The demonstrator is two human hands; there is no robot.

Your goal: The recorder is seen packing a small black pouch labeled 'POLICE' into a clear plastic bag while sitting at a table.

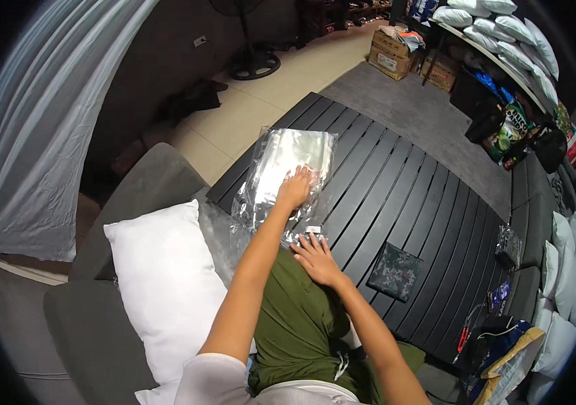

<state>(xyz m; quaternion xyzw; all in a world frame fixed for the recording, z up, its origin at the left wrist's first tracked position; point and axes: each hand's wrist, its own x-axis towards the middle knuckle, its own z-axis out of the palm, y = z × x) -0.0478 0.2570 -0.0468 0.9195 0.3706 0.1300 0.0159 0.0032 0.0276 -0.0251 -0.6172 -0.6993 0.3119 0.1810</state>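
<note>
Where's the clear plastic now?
Head view, upper middle: the clear plastic lies mostly on the left of the black slatted table, under the left hand.

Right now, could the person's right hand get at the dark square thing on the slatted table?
Probably yes: the right hand lies open near the dark square thing, and only bare table slats seem to lie between them.
</note>
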